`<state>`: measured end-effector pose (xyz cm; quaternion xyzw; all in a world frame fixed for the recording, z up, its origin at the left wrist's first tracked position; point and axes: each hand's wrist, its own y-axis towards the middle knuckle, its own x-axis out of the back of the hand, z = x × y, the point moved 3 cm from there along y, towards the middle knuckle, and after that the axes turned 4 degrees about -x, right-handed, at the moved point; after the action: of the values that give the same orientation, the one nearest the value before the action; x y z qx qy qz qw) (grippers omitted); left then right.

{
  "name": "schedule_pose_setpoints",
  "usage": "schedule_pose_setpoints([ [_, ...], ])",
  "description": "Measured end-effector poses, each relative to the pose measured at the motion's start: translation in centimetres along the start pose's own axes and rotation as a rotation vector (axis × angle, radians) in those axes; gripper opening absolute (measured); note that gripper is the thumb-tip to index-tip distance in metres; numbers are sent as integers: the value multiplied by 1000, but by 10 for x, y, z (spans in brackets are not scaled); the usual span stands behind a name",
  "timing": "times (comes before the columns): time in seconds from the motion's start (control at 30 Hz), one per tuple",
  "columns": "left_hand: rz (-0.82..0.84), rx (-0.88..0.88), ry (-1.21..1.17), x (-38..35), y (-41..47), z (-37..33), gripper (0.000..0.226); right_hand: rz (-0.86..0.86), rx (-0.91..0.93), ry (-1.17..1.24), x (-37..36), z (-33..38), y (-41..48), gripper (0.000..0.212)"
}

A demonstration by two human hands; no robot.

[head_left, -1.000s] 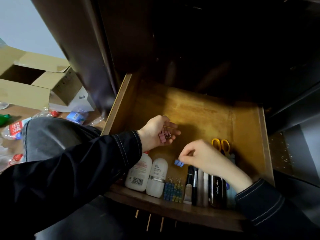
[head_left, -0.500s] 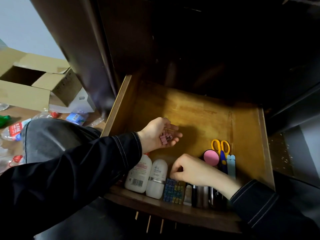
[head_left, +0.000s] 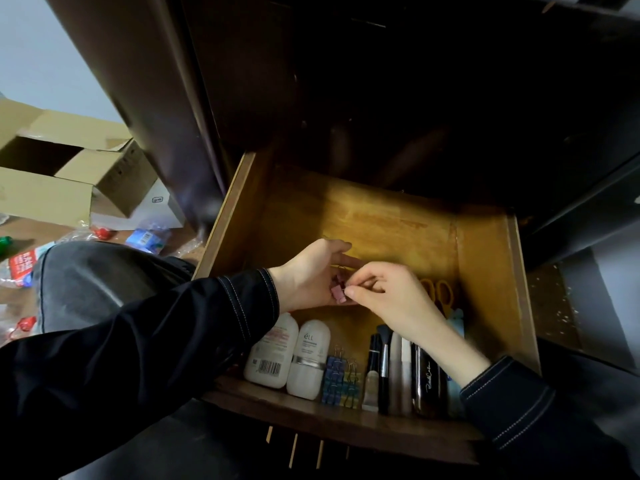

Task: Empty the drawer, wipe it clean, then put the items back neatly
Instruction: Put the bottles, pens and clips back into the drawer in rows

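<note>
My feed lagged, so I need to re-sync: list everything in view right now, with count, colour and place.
drawer: one, brown wood, pulled open.
bottles: two, white, drawer front left.
binder clips: two rows, blue and yellow, beside the bottles.
cosmetics: several, black and pale, front middle.
scissors: one, yellow handles, behind right hand.
cardboard box: one, tan, floor left.
pink binder clips: few, in left palm.
left hand: one, palm up, over drawer.
right hand: one, fingers pinch a pink clip.

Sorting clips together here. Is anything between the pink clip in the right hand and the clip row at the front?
Nothing visible. Only bare drawer floor lies between the pink clip, pinched by the right hand, and the clip row.
</note>
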<state>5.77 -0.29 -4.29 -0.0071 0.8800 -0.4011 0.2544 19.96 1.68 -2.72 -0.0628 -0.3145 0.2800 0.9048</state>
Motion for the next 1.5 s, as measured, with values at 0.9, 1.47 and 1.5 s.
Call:
schedule_pose_setpoints([
  [0.9,-254,-147,0,15,-1,-10,20,542,-95,-551,-27,-31,-14,10],
  [1.47,-253,-159,5,15,0,-9,19,471,-116,-516,-30,-23,-12,19],
  [1.5,-254,-159,6,15,-1,-10,19,484,-116,-518,-32,-24,-13,19],
])
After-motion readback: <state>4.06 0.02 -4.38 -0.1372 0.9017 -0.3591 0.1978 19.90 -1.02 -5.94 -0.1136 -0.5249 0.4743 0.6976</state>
